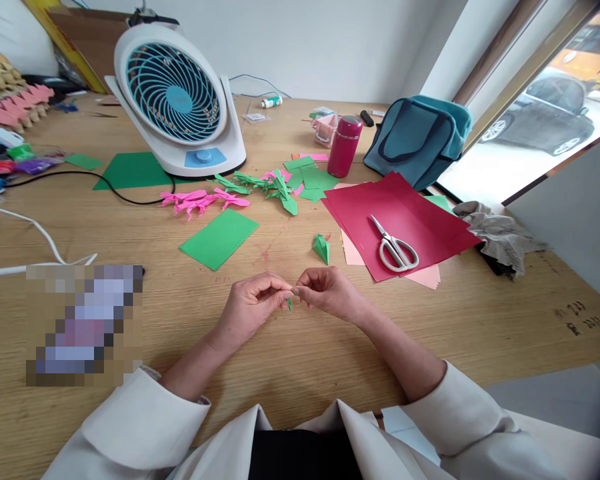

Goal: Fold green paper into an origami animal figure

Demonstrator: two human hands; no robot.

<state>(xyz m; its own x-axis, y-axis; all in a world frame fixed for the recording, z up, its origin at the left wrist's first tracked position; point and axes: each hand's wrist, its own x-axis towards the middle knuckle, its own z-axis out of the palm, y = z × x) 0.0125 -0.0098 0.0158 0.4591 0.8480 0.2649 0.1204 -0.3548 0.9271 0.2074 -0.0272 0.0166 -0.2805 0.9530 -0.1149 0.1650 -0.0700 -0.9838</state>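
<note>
Left hand [257, 298] and right hand [330, 293] observed fingertip to fingertip, both apparently pinching a small green paper piece [289, 305] over the table [180, 313], near the folded green paper [321, 249]; step judged fine folding, next move calling for a precise crease

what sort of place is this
Probably an indoor paper-craft workspace: white-handled scissors lie on red sheets, and folded pink paper pieces and folded green paper pieces sit on the wooden table.
</note>
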